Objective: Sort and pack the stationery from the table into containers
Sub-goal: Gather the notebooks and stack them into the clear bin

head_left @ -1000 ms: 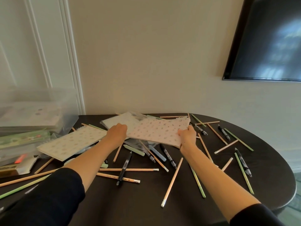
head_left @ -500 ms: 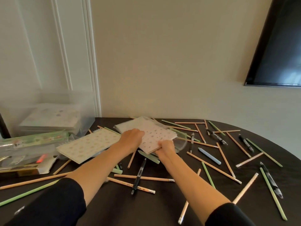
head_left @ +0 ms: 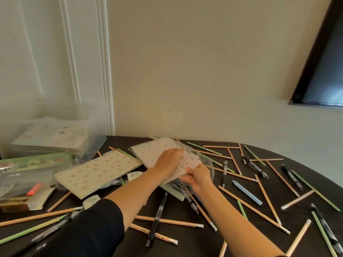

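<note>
While leaning over the dark table [head_left: 185, 243], pressing the left hand [head_left: 169, 159] flat, fingers spread, on a pale dotted notebook [head_left: 157, 151] near the far middle. Pinching that notebook's near corner with the right hand [head_left: 197, 178], thumb and fingers closed on it. Lying just left: a second notebook [head_left: 98, 172]. Scattering all around: pencils [head_left: 168, 222] and pens [head_left: 156, 219]. Sitting far left: a clear bin [head_left: 61, 134].

Cream wall [head_left: 185, 71], white panelled door [head_left: 55, 52] left, dark screen [head_left: 326, 75] right, dark table [head_left: 204, 243].
</note>
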The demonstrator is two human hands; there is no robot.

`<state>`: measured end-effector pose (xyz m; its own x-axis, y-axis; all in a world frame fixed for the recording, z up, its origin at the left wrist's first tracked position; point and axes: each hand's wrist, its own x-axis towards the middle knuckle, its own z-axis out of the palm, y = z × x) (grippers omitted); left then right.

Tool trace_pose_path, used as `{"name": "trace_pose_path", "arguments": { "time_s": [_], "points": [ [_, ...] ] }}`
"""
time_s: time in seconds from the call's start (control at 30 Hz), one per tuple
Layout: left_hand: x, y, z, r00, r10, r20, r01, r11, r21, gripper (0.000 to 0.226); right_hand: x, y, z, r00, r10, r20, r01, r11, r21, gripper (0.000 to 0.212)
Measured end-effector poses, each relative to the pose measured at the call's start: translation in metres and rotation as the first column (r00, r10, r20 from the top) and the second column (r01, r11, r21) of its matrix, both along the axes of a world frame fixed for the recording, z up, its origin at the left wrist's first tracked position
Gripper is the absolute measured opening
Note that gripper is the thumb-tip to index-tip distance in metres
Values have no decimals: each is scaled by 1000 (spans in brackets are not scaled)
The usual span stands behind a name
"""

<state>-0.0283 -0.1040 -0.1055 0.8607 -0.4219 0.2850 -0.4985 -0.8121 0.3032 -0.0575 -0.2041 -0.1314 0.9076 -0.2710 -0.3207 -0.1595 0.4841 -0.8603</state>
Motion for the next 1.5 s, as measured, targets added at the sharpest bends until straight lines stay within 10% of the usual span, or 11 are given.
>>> {"name": "trace_pose_path", "arguments": {
  "time_s": [0.4,0.87,1.5],
  "points": [
    [23,-4,1,964,-142,-225,28,895,-445,37,39,29,3,984,-150,97,144,987,65,30],
    [36,-6,-12,972,-193,-136,131,919,-372,37,41,9,-4,988,-86,128,81,996,48,44],
    [33,0,-12,865,-285,-412,75,887,-455,38,50,8,-7,994,-82,-78,71,987,-142,18]
  ]
}}
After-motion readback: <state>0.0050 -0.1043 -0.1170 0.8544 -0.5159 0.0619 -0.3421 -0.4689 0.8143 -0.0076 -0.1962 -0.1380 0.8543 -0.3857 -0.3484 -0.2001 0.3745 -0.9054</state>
